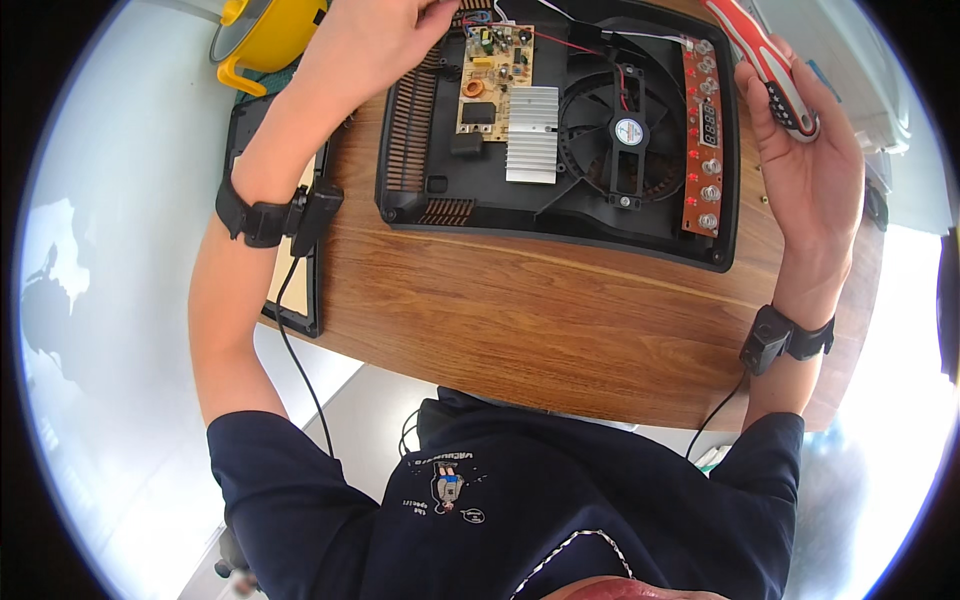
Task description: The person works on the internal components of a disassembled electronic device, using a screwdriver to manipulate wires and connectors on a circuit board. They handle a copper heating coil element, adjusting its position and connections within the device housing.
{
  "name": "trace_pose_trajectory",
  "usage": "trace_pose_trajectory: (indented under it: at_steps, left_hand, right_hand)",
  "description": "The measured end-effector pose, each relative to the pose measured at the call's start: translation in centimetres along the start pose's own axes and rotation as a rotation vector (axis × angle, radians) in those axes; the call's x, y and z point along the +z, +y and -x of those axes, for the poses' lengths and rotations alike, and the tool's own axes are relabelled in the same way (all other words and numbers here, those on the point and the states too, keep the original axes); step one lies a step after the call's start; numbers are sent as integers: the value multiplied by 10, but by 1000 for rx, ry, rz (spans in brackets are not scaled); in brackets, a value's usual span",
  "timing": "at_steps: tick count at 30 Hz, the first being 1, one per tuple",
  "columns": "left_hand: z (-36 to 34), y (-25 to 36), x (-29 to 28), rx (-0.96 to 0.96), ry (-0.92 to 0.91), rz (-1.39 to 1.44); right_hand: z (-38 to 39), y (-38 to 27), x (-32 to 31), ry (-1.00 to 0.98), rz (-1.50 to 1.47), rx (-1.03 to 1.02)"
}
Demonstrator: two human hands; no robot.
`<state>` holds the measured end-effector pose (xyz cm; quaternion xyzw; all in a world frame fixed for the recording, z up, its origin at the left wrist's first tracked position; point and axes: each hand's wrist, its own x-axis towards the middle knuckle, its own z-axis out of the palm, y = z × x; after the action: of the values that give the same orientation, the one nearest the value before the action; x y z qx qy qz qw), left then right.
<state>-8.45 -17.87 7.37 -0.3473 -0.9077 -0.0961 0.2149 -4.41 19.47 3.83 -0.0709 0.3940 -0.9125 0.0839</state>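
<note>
An open black appliance housing [470,200] lies on the wooden table, holding a tan circuit board [490,60], a silver heatsink [532,135], a black fan [590,130] and a brown button board [700,150] with a small display. My left hand [385,45] is at the housing's top left corner, beside thin wires [480,18]; its fingers are curled and partly out of frame, so what they grip is unclear. My right hand [805,160], right of the housing, is closed around a red-and-white screwdriver-like tool [760,60] with a black grip.
A yellow container [260,50] stands at the back left. A black-framed panel [295,295] lies under my left forearm. Small metal bits [762,198] lie right of the housing. A pale plastic item [870,110] is at the back right. Black cables hang from both wrist straps.
</note>
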Motion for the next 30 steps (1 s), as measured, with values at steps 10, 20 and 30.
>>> trace_pose_trajectory:
  at_steps: [10,20,30]
  left_hand:
    - [-17,-1,-1,-334,-50,833]
    - [-31,-31,26,-585,-160,547]
    - [-36,-43,43,-760,-286,1013]
  right_hand:
    - [-2,2,-2,3,1,4]
    - [-2,6,4,47,31,5]
    - [-2,4,0,71,-2,-16]
